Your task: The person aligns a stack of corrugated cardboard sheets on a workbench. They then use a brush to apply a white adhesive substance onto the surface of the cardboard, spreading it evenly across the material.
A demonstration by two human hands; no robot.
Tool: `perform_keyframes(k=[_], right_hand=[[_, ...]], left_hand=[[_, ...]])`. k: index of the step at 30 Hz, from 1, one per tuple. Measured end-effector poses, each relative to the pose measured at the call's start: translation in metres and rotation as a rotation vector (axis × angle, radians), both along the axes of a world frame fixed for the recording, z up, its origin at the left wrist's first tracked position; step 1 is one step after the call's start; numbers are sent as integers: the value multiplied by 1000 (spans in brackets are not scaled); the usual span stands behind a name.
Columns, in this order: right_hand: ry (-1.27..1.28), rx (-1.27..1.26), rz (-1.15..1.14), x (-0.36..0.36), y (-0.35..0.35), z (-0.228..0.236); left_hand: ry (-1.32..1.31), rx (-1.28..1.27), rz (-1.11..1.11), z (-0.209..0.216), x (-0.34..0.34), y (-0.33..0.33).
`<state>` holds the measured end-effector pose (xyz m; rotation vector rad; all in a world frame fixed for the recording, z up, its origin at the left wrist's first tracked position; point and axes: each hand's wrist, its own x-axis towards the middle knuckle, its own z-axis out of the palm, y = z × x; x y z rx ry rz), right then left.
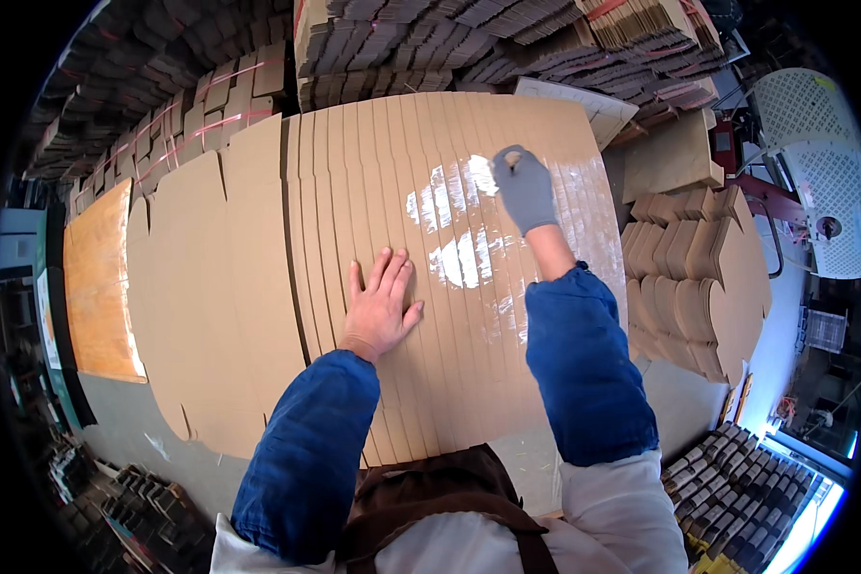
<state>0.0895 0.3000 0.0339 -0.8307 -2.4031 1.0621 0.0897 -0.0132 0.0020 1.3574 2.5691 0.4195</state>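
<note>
Fanned-out flat cardboard sheets (469, 373) lie across the work surface, overlapping so that a row of narrow strips shows. My bare left hand (381, 304) rests flat on these strips, left of the middle, with its fingers spread. In a grey glove, my right hand (526, 191) is curled closed over the far right part of the strips. What it grips, if anything, is hidden. Wet, shiny white smears (461, 258) cover the strips beside and below the glove. To the left, a large plain cardboard sheet (230, 306) lies against the fanned row.
An orange-brown board (100, 277) lies at the far left. Stacks of cut cardboard (698, 277) stand at the right, and tall cardboard piles (392, 48) line the back. A white perforated machine part (818, 172) is at the far right. Bundled dark pieces (737, 488) sit at the lower right.
</note>
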Motion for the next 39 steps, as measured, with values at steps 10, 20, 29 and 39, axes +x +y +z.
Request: perform_keyframes(k=[10,20,29,39], right_hand=[[-50,123,-112,33,78,-10],[-191,452,362,54,19,3],[-217,386,136,63,58,-4],[-152,323,-34,76,112,-7]], left_hand=[[-22,-14,-14,5,1,11],[-17,-107,11,6,0,4],[-25,-82,9,3,1,1],[-33,-102,1,5,1,4]])
